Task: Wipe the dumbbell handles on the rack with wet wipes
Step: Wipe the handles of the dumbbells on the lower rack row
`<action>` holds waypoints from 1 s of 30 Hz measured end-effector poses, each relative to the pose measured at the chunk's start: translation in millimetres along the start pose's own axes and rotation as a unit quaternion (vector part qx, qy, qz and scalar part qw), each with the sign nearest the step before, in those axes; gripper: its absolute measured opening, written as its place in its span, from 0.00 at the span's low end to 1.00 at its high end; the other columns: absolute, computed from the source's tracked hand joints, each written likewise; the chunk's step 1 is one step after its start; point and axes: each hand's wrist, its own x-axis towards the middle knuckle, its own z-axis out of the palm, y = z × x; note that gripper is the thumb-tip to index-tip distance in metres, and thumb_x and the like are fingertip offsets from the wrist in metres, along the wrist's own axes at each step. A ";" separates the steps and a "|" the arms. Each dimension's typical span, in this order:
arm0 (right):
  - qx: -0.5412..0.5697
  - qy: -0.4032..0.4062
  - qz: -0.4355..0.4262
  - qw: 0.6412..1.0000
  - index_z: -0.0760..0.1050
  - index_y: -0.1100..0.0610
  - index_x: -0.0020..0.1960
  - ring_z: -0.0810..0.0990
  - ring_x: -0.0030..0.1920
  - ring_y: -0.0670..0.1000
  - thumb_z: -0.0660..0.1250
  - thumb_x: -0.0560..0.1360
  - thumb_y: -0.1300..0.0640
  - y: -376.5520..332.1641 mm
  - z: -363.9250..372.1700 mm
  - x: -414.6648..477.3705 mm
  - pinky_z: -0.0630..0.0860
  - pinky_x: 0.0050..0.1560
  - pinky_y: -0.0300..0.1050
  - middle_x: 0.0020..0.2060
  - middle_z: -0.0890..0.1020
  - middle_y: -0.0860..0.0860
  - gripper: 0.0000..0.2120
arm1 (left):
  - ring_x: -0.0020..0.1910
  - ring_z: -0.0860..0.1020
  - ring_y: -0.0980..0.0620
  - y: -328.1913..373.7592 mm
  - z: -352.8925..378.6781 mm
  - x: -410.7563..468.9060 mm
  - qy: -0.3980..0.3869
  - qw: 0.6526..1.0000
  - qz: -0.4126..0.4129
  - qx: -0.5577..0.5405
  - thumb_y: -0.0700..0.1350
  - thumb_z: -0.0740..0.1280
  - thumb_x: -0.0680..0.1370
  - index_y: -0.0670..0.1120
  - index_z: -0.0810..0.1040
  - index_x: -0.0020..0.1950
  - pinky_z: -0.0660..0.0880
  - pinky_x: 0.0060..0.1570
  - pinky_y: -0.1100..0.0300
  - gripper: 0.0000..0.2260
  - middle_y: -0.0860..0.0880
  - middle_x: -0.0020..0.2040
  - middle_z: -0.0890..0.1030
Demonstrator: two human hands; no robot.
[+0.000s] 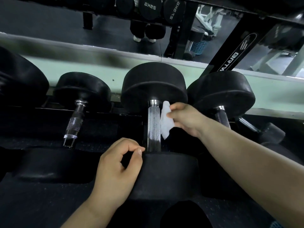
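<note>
White wipe (166, 120) hangs crumpled at 3 o'clock of the middle dumbbell's handle (153, 125), just beside the knurled steel; whether it touches the metal I cannot tell. Reaching in from 4 o'clock, the right hand (185, 120) pinches the wipe between thumb and curled fingers. The handle runs from 12 to 6 o'clock between a black far head (154, 86) and near head (164, 176), lying on the rack (98, 129). At 7 o'clock of the handle the left hand (118, 165) rests against the near head's left edge, fingers loosely curled, forefinger tip close to the thumb, holding nothing. A second dumbbell (77, 112) lies at 9 o'clock and a third dumbbell (222, 96) at 3 o'clock. At 12 o'clock, behind the rack, stands a mirror (49, 22).
</note>
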 end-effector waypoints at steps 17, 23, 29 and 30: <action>-0.169 -0.064 -0.046 0.982 0.70 0.52 0.34 0.68 0.32 0.44 0.64 0.71 0.69 2.0 9.4 -5.5 0.65 0.28 0.29 0.31 0.71 0.49 0.14 | 0.42 0.76 0.65 -0.4 -1.1 0.3 -0.005 1.000 0.010 0.016 0.53 0.58 0.67 0.53 0.75 0.34 0.66 0.42 0.80 0.09 0.59 0.43 0.78; -0.269 -0.187 0.003 0.945 0.71 0.51 0.34 0.70 0.31 0.45 0.65 0.71 0.69 7.8 9.4 -25.5 0.68 0.31 0.32 0.30 0.73 0.50 0.14 | 0.42 0.76 0.65 0.0 -0.1 -0.1 -0.005 1.000 0.013 0.019 0.53 0.58 0.68 0.52 0.75 0.35 0.67 0.42 0.80 0.09 0.58 0.43 0.77; -0.130 -0.019 -0.075 0.989 0.71 0.51 0.36 0.72 0.35 0.42 0.66 0.72 0.65 0.2 7.7 0.5 0.69 0.32 0.28 0.34 0.74 0.47 0.11 | 0.41 0.76 0.64 -2.5 -0.9 0.4 -0.005 0.999 0.029 0.019 0.53 0.58 0.69 0.50 0.75 0.35 0.66 0.42 0.80 0.10 0.57 0.42 0.77; -0.133 -0.022 -0.076 0.988 0.72 0.53 0.37 0.72 0.35 0.42 0.66 0.72 0.65 2.3 7.4 -0.3 0.69 0.34 0.30 0.34 0.74 0.47 0.09 | 0.42 0.76 0.65 -2.2 -0.8 0.6 -0.005 0.999 0.031 0.018 0.53 0.58 0.68 0.51 0.75 0.35 0.66 0.42 0.80 0.09 0.58 0.42 0.77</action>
